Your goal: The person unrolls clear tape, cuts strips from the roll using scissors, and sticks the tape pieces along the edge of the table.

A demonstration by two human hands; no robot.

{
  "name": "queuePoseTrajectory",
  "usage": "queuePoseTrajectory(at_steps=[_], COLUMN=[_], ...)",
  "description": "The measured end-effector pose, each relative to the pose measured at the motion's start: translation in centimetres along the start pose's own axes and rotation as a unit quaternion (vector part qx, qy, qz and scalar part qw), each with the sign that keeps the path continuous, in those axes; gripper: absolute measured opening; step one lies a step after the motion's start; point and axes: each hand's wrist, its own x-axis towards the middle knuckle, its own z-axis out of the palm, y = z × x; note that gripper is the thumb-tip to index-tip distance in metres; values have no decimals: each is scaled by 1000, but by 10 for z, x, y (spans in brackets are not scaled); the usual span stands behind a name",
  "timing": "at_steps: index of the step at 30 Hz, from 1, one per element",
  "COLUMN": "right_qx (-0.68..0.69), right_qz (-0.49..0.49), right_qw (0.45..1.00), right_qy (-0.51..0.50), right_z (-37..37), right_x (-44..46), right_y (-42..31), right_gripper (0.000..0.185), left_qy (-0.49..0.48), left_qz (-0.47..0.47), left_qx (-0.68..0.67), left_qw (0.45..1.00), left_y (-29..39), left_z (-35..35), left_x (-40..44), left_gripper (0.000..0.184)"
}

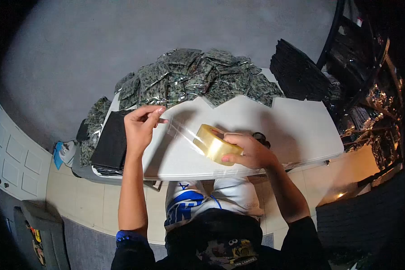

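A wide roll of clear, yellowish packing tape (214, 146) is gripped by my right hand (252, 150), thumb on the near side and fingers over the far side. From the roll a transparent strip of tape (181, 130) stretches left toward my left hand (141, 126). My left thumb and index finger pinch together at the strip's free end, above the left part of the white table (301, 130). Both hands are raised over the tabletop. Behind my right hand, a small black round object (261, 138) is partly hidden.
Camouflage-patterned packages in clear plastic (189, 76) are heaped along the table's far side. Dark flat stacks stand at the left (110, 139) and back right (297, 72). A dark shelf (355, 58) rises at the right. A white door (15, 148) is at far left.
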Motion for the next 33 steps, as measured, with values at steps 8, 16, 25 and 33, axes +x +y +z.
queuePoseTrajectory(at_steps=[8, 16, 25, 33], right_qx=[37, 6, -14, -191], right_qz=[-59, -102, -125, -127], right_qw=[998, 995, 992, 972], right_qy=[-3, 7, 28, 46], right_z=[8, 12, 14, 16], right_x=[-19, -32, -37, -43], right_y=[-16, -28, -31, -26], right_gripper=[42, 46, 50, 44], left_qy=[-77, -142, -153, -66], left_qz=[-16, -46, -47, -164], left_qx=[-19, -42, -47, -65], left_qw=[997, 988, 986, 982], left_y=[6, 6, -13, -31], left_z=[22, 55, 74, 66], left_x=[-13, -30, -39, -35], left_gripper=[13, 16, 25, 47])
